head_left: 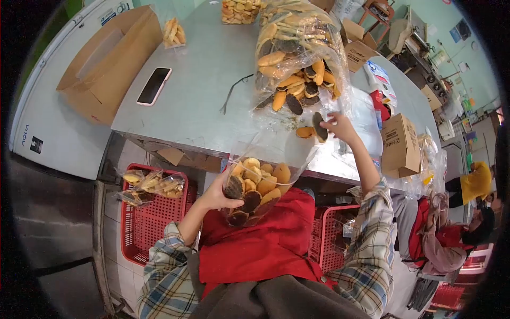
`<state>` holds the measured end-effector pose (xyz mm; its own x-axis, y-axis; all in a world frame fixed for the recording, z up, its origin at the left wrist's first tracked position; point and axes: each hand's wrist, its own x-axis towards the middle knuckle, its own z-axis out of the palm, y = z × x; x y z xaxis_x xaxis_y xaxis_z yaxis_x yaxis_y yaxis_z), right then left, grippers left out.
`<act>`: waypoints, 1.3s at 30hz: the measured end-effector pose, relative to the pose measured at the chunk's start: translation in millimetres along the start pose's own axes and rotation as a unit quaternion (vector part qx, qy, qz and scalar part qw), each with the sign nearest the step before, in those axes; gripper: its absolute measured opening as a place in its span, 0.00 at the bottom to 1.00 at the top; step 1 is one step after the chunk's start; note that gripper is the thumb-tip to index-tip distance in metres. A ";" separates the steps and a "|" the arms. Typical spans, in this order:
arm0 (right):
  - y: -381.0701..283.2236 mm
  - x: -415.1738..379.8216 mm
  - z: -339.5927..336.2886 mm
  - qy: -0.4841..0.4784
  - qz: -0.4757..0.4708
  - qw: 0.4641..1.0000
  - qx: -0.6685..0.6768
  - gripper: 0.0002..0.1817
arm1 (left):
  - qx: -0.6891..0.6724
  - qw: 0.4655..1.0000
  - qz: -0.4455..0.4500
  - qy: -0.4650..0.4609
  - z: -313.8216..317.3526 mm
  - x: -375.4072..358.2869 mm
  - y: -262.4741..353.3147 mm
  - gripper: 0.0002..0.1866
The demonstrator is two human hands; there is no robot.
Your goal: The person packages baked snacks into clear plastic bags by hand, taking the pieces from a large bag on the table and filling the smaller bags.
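Observation:
My left hand (217,193) is wrapped round the side of a clear plastic bag (297,171) with its mouth open upward. Golden oval cookies (265,183), some with dark brown faces, fill much of it. My right hand (340,128) pinches a dark-faced oval cookie (320,126) just above the table edge. Beside that lies a golden cookie (304,132) on the table. A large clear bag (300,45) lies further back, its opening toward me, with many golden and dark-faced cookies (305,87) spilling near its mouth.
On the grey table (202,114) are a phone (154,86), a black tie (234,91), a small filled bag (173,33) and a cardboard box (399,144). A brown paper bag (114,64) stands left. Red baskets (154,226) sit below. A co-worker (446,244) is at right.

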<state>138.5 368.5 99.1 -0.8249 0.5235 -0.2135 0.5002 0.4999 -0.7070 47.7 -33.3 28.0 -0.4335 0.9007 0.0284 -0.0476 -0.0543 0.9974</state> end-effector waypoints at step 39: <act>-84.0 -134.9 90.6 -0.279 -0.447 0.836 -0.151 0.22 | 0.152 0.964 0.092 -0.196 32.9 35.5 17.3 0.51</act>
<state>184.0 193.3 126.2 -0.8571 -0.5141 -0.0331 -0.4073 0.7156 -0.5675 61.0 11.9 48.5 -0.0337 0.9849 0.1697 0.2895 -0.1529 0.9449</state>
